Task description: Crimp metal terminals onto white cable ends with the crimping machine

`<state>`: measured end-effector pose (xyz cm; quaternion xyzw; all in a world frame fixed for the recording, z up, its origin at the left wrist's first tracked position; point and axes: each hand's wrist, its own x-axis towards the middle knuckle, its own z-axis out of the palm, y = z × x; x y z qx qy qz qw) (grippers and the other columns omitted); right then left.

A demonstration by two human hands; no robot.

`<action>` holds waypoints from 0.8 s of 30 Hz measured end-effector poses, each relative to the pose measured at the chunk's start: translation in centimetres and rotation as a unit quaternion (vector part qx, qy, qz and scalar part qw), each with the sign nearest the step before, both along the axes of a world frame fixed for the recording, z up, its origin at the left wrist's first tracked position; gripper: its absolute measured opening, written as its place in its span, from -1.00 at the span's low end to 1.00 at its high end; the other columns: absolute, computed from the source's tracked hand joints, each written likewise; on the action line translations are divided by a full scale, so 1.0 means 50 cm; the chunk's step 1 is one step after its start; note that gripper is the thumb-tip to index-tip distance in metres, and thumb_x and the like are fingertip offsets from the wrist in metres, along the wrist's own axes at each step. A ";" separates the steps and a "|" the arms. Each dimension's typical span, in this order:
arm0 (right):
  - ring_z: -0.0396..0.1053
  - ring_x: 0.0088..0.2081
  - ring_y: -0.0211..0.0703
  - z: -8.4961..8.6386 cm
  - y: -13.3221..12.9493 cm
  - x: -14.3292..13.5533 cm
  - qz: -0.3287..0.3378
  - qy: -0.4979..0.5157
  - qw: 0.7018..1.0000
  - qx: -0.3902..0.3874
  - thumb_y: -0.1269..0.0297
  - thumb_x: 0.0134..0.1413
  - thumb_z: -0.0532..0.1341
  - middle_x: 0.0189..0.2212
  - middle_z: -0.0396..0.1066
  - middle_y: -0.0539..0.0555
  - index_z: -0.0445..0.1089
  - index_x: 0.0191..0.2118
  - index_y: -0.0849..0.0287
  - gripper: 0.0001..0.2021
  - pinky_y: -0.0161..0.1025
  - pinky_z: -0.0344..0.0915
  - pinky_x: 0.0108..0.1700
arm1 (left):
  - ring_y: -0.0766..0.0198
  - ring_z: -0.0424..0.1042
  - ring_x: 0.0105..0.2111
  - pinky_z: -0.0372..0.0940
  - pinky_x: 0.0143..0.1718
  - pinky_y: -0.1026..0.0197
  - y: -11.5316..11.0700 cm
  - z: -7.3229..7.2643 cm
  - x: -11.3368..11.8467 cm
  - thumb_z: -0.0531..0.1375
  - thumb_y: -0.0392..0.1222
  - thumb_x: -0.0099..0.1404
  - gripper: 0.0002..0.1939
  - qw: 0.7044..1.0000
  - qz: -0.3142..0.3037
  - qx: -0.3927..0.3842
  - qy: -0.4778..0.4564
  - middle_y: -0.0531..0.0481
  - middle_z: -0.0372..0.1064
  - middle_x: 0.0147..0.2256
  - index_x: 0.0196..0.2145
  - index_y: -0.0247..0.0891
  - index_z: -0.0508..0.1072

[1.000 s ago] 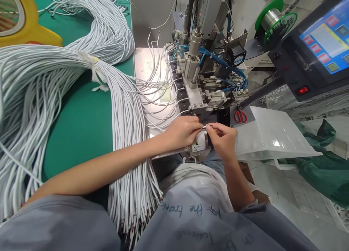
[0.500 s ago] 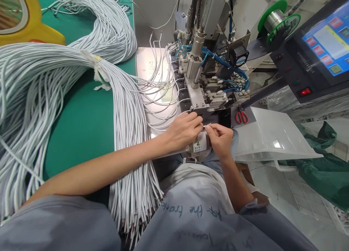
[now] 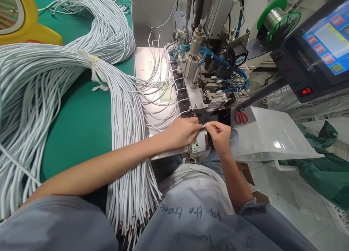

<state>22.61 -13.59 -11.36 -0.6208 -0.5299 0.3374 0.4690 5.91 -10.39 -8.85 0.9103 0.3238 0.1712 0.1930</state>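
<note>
Close together in front of the machine, both my hands pinch the end of a white cable [image 3: 204, 126]. My left hand [image 3: 184, 130] comes in from the left with its fingers closed near the tip. Thumb and forefinger of my right hand [image 3: 219, 135] are pressed together at the same tip; the fine wires there are too small to make out. Just beyond stands a bench machine with a metal cylinder block [image 3: 192, 67] and blue air hoses. Several white cables run into its row of dark slots [image 3: 182, 93] from the lit metal plate [image 3: 143, 60].
A thick bundle of white cables [image 3: 127, 113] drapes over the green mat [image 3: 75, 127] at left, near a yellow tape dispenser [image 3: 45, 35]. Rightward are red-handled scissors [image 3: 241, 117], a translucent plastic sheet [image 3: 278, 134], a solder wire spool [image 3: 272, 19] and a control screen [image 3: 331, 44].
My left hand has dropped slightly toward my body, its fingers now lower at the cable tip. My right hand has barely moved. The machine's upper cylinder has shifted a little right.
</note>
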 end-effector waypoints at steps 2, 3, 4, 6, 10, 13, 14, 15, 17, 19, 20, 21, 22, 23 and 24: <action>0.28 -0.46 -0.23 -0.015 0.013 0.011 0.020 0.023 0.999 -0.023 0.16 -0.05 0.16 -0.54 0.39 0.03 0.45 -0.46 0.20 -0.78 -0.27 0.24 -0.40 | 0.36 0.33 -0.50 0.14 -0.50 0.30 0.006 -0.001 -0.001 -0.02 -0.34 0.28 -0.72 0.998 0.019 0.021 0.061 -0.06 0.36 -0.37 -0.26 -0.33 0.50; 0.30 -0.44 -0.22 -0.024 0.020 0.015 0.030 0.038 0.998 -0.035 0.17 -0.04 0.14 -0.51 0.40 0.04 0.46 -0.42 0.20 -0.77 -0.27 0.25 -0.39 | 0.35 0.32 -0.51 0.13 -0.52 0.28 0.008 -0.001 -0.001 -0.02 -0.35 0.28 -0.72 0.995 0.030 0.029 0.090 -0.07 0.36 -0.37 -0.26 -0.34 0.49; 0.30 -0.44 -0.23 -0.032 0.027 0.018 0.040 0.054 0.997 -0.048 0.17 -0.05 0.14 -0.49 0.40 0.04 0.46 -0.39 0.20 -0.76 -0.28 0.25 -0.39 | 0.34 0.32 -0.52 0.12 -0.52 0.28 0.010 -0.002 -0.001 -0.03 -0.36 0.28 -0.72 0.992 0.040 0.032 0.112 -0.07 0.35 -0.37 -0.27 -0.35 0.49; 0.28 -0.46 -0.25 -0.045 0.038 0.019 0.057 0.078 0.993 -0.073 0.15 -0.08 0.15 -0.49 0.39 0.03 0.44 -0.37 0.21 -0.75 -0.29 0.24 -0.43 | 0.32 0.32 -0.51 0.13 -0.51 0.27 0.013 -0.004 0.000 -0.03 -0.37 0.27 -0.72 0.989 0.053 0.032 0.136 -0.08 0.33 -0.38 -0.28 -0.36 0.48; 0.24 -0.50 -0.28 -0.056 0.049 0.010 0.057 0.100 0.988 -0.099 0.11 -0.13 0.18 -0.54 0.34 -0.01 0.37 -0.44 0.19 -0.77 -0.32 0.20 -0.46 | 0.33 0.31 -0.49 0.18 -0.46 0.28 0.014 -0.007 0.001 -0.03 -0.39 0.27 -0.73 0.988 0.053 0.025 0.141 -0.07 0.30 -0.37 -0.31 -0.37 0.47; 0.19 -0.54 -0.31 -0.057 0.053 0.006 0.057 0.107 0.987 -0.104 0.09 -0.15 0.17 -0.60 0.26 -0.05 0.32 -0.48 0.19 -0.76 -0.32 0.19 -0.47 | 0.34 0.30 -0.49 0.20 -0.46 0.27 0.015 -0.012 0.000 -0.04 -0.40 0.26 -0.74 0.990 0.051 0.021 0.133 -0.08 0.29 -0.36 -0.33 -0.37 0.46; 0.18 -0.54 -0.31 -0.057 0.054 0.005 0.062 0.103 0.987 -0.104 0.08 -0.15 0.17 -0.62 0.24 -0.06 0.31 -0.49 0.18 -0.76 -0.32 0.18 -0.47 | 0.33 0.31 -0.49 0.20 -0.46 0.27 0.015 -0.014 0.000 -0.04 -0.40 0.26 -0.73 0.990 0.051 0.018 0.130 -0.08 0.28 -0.36 -0.31 -0.37 0.46; 0.18 -0.55 -0.31 -0.058 0.056 0.006 0.067 0.096 0.988 -0.104 0.07 -0.15 0.17 -0.62 0.22 -0.07 0.29 -0.50 0.18 -0.75 -0.31 0.18 -0.46 | 0.32 0.32 -0.48 0.20 -0.46 0.27 0.015 -0.016 -0.001 -0.04 -0.41 0.26 -0.72 0.990 0.051 0.015 0.128 -0.08 0.28 -0.36 -0.28 -0.37 0.46; 0.18 -0.54 -0.31 -0.060 0.059 0.007 0.076 0.084 0.988 -0.104 0.06 -0.15 0.17 -0.62 0.21 -0.07 0.28 -0.50 0.17 -0.75 -0.31 0.18 -0.45 | 0.30 0.33 -0.46 0.21 -0.45 0.27 0.015 -0.020 -0.002 -0.05 -0.43 0.24 -0.69 0.991 0.048 0.009 0.127 -0.08 0.27 -0.36 -0.19 -0.35 0.45; 0.19 -0.54 -0.30 -0.061 0.060 0.008 0.081 0.082 0.988 -0.107 0.05 -0.15 0.17 -0.62 0.21 -0.07 0.28 -0.50 0.17 -0.74 -0.30 0.19 -0.44 | 0.29 0.34 -0.45 0.22 -0.43 0.26 0.014 -0.022 -0.003 -0.05 -0.44 0.24 -0.65 0.991 0.041 0.013 0.130 -0.09 0.27 -0.35 -0.12 -0.33 0.43; 0.20 -0.54 -0.30 -0.061 0.061 0.008 0.082 0.085 0.987 -0.110 0.05 -0.15 0.18 -0.62 0.22 -0.07 0.28 -0.50 0.17 -0.74 -0.30 0.19 -0.45 | 0.28 0.34 -0.43 0.23 -0.42 0.26 0.014 -0.022 -0.004 -0.04 -0.43 0.24 -0.65 0.990 0.037 0.018 0.133 -0.09 0.27 -0.34 -0.11 -0.34 0.43; 0.20 -0.54 -0.30 -0.060 0.061 0.008 0.084 0.090 0.986 -0.113 0.06 -0.15 0.18 -0.63 0.22 -0.07 0.28 -0.50 0.17 -0.74 -0.31 0.19 -0.45 | 0.27 0.34 -0.41 0.23 -0.40 0.25 0.014 -0.021 -0.005 -0.05 -0.42 0.26 -0.66 0.990 0.033 0.026 0.136 -0.10 0.27 -0.34 -0.10 -0.34 0.42; 0.20 -0.55 -0.30 -0.060 0.061 0.008 0.086 0.096 0.985 -0.115 0.07 -0.15 0.18 -0.63 0.23 -0.07 0.29 -0.50 0.18 -0.75 -0.31 0.19 -0.46 | 0.26 0.35 -0.39 0.24 -0.38 0.25 0.014 -0.020 -0.005 -0.05 -0.41 0.27 -0.67 0.989 0.029 0.033 0.139 -0.11 0.27 -0.33 -0.10 -0.35 0.42; 0.20 -0.55 -0.31 -0.058 0.061 0.009 0.088 0.102 0.984 -0.118 0.08 -0.15 0.19 -0.63 0.23 -0.07 0.29 -0.50 0.18 -0.75 -0.31 0.19 -0.46 | 0.25 0.35 -0.38 0.25 -0.37 0.24 0.013 -0.017 -0.005 -0.05 -0.41 0.29 -0.67 0.988 0.026 0.040 0.145 -0.11 0.27 -0.33 -0.10 -0.36 0.41; 0.20 -0.56 -0.31 -0.057 0.061 0.009 0.090 0.107 0.983 -0.121 0.09 -0.14 0.19 -0.64 0.23 -0.07 0.30 -0.51 0.18 -0.76 -0.32 0.19 -0.47 | 0.24 0.35 -0.36 0.25 -0.36 0.24 0.013 -0.014 -0.006 -0.06 -0.40 0.30 -0.68 0.987 0.023 0.046 0.152 -0.12 0.27 -0.33 -0.09 -0.37 0.41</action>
